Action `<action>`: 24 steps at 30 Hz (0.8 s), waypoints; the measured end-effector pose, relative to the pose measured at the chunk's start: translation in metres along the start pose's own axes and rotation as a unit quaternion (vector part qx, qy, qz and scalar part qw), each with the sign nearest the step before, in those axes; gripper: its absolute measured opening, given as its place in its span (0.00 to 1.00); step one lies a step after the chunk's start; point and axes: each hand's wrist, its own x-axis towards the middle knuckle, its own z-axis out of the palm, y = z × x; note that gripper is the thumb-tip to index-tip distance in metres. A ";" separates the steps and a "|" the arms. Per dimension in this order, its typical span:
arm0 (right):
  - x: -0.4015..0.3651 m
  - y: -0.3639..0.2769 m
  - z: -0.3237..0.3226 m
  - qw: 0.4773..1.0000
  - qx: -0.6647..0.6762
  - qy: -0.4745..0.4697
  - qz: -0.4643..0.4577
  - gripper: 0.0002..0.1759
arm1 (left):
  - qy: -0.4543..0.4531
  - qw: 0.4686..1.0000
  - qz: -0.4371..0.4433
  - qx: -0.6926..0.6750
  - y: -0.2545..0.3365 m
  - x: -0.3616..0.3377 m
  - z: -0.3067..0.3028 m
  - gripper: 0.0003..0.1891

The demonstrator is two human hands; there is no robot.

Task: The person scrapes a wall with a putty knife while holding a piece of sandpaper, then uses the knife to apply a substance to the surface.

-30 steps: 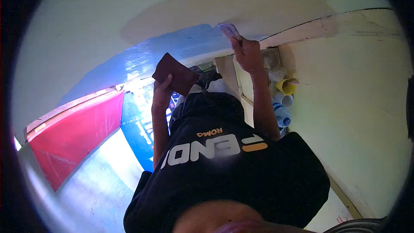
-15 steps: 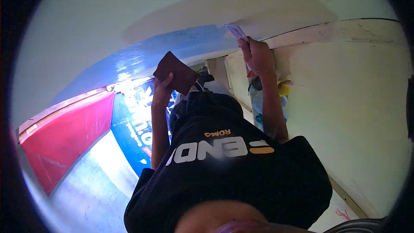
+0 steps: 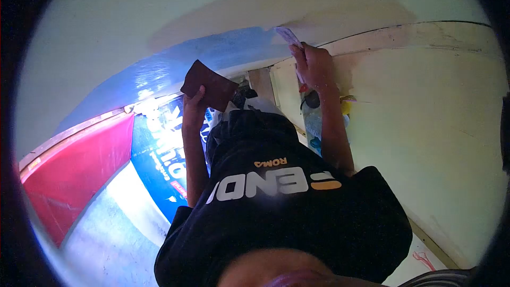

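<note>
My left hand [image 3: 195, 107] is closed on the lower left corner of a dark brown, slightly curved square sheet [image 3: 208, 86], its thumb on the near face. What the sheet is made of, I cannot make out. Higher and to the right, my right hand [image 3: 317, 67] grips a flat, pale tool [image 3: 288, 36] with a blade-like end. A small red part shows below that fist. The tool's tip meets, or nearly meets, the pale wall [image 3: 223, 8] where a bluish, lit patch borders a beige, darker one.
A red panel [image 3: 79, 167] and a blue printed banner [image 3: 159, 165] lie to the left, under bright light. Cream boarding [image 3: 419, 122] runs along the right. Several items, including a clear bag-like thing [image 3: 313, 125], show beside my right forearm.
Both hands have shifted slightly up and left in view, along with much of the surroundings. The brown sheet and the pale tool stay in the same hands.
</note>
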 end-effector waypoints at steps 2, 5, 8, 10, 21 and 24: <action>0.007 0.002 0.004 1.000 -0.003 0.015 -0.025 0.20 | 0.011 1.000 0.008 -0.002 -0.002 0.002 -0.003 0.22; 0.002 0.002 0.003 0.999 -0.017 0.030 -0.042 0.22 | 0.006 0.998 -0.004 0.059 -0.004 0.001 -0.005 0.23; 0.008 -0.008 0.000 1.000 0.016 0.007 0.000 0.22 | 0.001 1.000 0.004 0.003 0.002 0.006 -0.002 0.23; 0.003 -0.011 -0.003 0.999 -0.005 -0.013 0.038 0.20 | -0.008 0.999 -0.005 -0.039 0.000 0.001 0.003 0.23; 0.006 -0.019 -0.001 1.000 -0.012 -0.003 -0.010 0.21 | -0.010 0.999 -0.011 -0.043 0.011 0.003 0.001 0.22; 0.008 0.001 -0.002 1.000 -0.006 -0.008 -0.009 0.23 | 0.000 0.999 -0.008 -0.054 0.008 0.002 0.005 0.21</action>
